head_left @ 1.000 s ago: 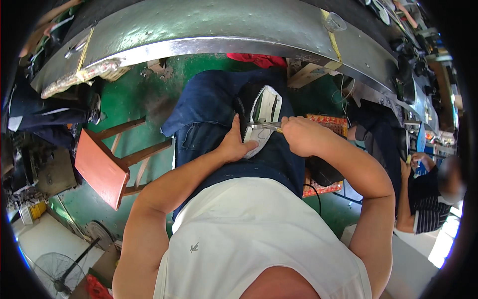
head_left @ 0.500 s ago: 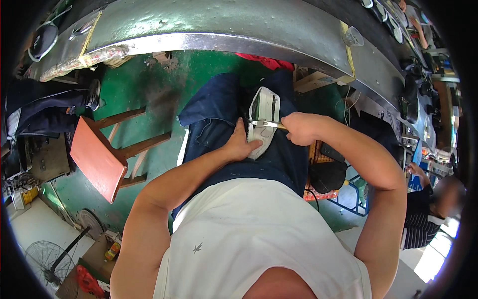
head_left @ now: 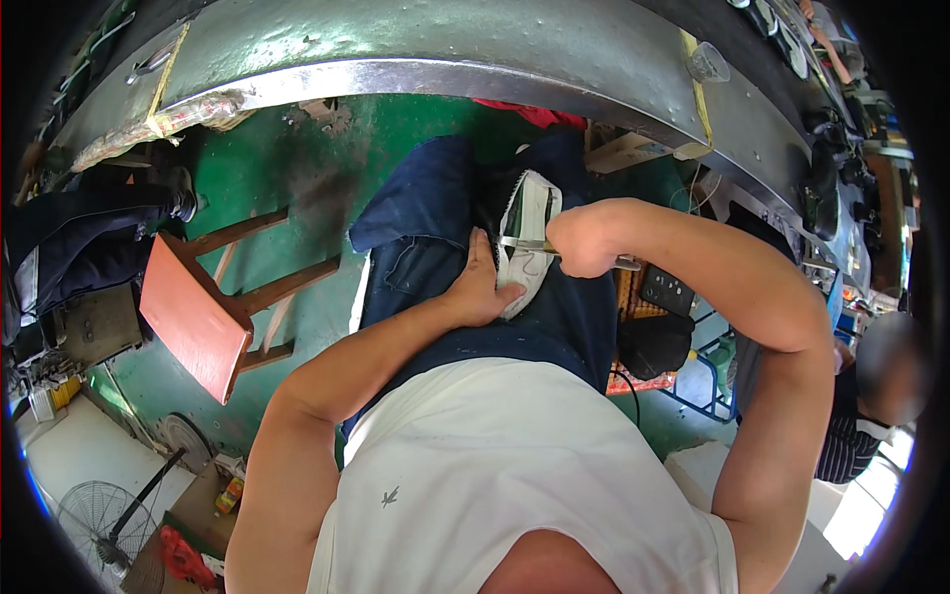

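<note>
the white shoe (head_left: 526, 238) lies sole-up on your lap, pale sole edged by a dark rim. your left hand (head_left: 482, 289) presses flat against its side; your right hand (head_left: 577, 241) is clenched around a thin metal tool (head_left: 524, 244) laid across it.

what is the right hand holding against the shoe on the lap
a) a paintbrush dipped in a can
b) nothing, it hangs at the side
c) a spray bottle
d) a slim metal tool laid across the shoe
d: the right hand grips a slim metal tool that lies across the white shoe, while the left hand presses on the shoe from the other side.
</note>
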The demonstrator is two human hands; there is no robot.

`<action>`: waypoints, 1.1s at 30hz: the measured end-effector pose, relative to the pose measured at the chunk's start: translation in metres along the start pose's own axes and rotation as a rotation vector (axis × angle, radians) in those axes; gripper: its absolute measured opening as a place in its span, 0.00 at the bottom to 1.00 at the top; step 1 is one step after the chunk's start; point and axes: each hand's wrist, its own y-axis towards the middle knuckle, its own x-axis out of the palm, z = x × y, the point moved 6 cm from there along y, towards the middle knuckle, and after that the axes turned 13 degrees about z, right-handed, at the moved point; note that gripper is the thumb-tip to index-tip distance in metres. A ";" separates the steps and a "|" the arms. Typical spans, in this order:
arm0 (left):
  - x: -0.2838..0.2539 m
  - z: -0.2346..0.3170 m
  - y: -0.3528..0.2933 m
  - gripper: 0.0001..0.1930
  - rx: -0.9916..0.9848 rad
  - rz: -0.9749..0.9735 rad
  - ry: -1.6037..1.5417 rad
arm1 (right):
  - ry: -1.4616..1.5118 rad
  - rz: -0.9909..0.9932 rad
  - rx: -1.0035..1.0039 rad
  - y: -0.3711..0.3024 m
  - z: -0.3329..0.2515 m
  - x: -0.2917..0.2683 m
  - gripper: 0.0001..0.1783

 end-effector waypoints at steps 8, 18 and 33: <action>-0.010 0.005 0.016 0.34 -0.622 0.007 -1.306 | 0.532 0.657 -0.037 0.018 0.026 0.065 0.15; 0.001 0.006 0.024 0.31 -0.375 0.488 -0.314 | 0.752 1.111 0.207 -0.022 0.001 0.131 0.14; -0.007 0.024 0.018 0.30 -0.083 0.436 -0.098 | 0.239 1.236 0.098 -0.021 0.034 0.109 0.31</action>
